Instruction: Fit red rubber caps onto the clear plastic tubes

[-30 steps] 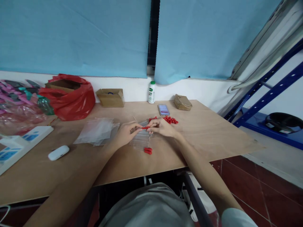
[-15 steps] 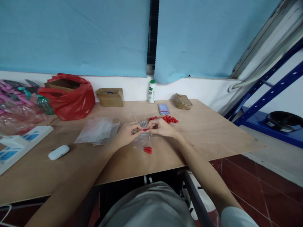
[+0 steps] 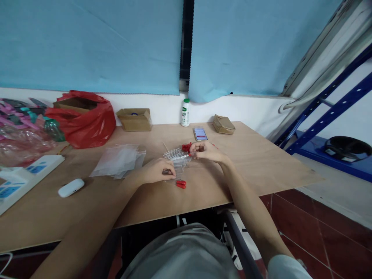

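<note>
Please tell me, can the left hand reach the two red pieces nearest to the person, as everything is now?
Probably yes. The left hand is close beside the two red pieces, and nothing visible covers them; the clear tubes lie mostly beyond, seemingly leaving the way free.

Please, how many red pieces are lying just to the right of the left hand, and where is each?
2. One red piece lies beside another red piece, which is nearer the table's front edge. The left hand may hide more.
</note>
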Tool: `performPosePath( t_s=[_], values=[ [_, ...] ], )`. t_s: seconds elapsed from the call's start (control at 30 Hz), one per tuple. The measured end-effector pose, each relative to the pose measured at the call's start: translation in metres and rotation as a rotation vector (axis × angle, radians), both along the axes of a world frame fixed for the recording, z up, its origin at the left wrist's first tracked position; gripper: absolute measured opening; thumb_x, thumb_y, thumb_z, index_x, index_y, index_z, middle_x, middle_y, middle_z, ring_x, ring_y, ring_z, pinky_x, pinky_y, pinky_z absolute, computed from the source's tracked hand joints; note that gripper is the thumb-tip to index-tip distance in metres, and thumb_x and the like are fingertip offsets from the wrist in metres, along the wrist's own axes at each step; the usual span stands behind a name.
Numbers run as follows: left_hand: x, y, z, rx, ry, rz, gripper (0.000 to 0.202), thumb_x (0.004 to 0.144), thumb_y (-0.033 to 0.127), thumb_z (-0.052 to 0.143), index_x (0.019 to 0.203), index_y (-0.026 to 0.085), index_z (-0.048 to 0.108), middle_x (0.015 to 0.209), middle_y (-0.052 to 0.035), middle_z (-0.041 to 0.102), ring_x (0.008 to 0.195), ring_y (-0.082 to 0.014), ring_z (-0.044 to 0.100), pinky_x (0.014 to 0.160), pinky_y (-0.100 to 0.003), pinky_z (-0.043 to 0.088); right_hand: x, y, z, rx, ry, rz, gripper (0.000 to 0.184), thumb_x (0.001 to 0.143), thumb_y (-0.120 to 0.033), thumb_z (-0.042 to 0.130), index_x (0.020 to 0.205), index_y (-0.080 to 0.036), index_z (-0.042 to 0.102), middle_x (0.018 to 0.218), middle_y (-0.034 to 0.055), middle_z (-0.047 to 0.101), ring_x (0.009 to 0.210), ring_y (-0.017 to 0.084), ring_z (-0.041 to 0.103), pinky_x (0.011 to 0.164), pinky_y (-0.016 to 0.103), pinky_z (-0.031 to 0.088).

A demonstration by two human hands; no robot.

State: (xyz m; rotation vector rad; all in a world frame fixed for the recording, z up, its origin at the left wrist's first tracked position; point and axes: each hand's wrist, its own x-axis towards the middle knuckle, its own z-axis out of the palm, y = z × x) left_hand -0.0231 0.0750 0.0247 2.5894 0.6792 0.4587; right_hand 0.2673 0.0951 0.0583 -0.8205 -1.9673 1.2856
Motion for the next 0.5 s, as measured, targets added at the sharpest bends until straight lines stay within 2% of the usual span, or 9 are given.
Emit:
performPosePath(
  t_s=[0.27,0.37,0.5],
  values=[
    [-0.001,0.001,0.002,-0.003,-0.014,-0.023,0.019,0.093,0.038,0.07,0.09,0.023,0.08,0.085,-0.0034,0.07,0.075,-0.0144,0.062,0.071,-0.026,0.043,-0.001,-0.002,0.0,-0.019,0.01,0.038,0.011,0.075,-0.021,0.07,0.084,-0.015,0.068,0.074,-0.0012,0.066,0.064,0.009,0.053,0.062,0.022,0.04],
    [-0.002,0.0,0.003,-0.026,0.013,-0.029,0.017,0.091,0.039,0.071,0.089,0.024,0.081,0.081,-0.0022,0.069,0.071,-0.0133,0.061,0.068,-0.025,0.043,-0.002,-0.004,0.001,-0.044,-0.058,0.138,0.013,0.076,-0.023,0.074,0.081,-0.014,0.066,0.074,-0.0017,0.064,0.065,0.009,0.052,0.062,0.021,0.039],
    [0.0,-0.004,0.004,-0.032,0.032,-0.009,0.01,0.087,0.031,0.072,0.087,0.025,0.08,0.083,-0.0011,0.071,0.07,-0.0133,0.063,0.066,-0.025,0.043,-0.012,-0.014,0.004,-0.086,-0.166,0.274,0.023,0.077,-0.031,0.079,0.077,-0.014,0.064,0.071,-0.0033,0.061,0.064,0.009,0.051,0.06,0.021,0.038]
  ],
)
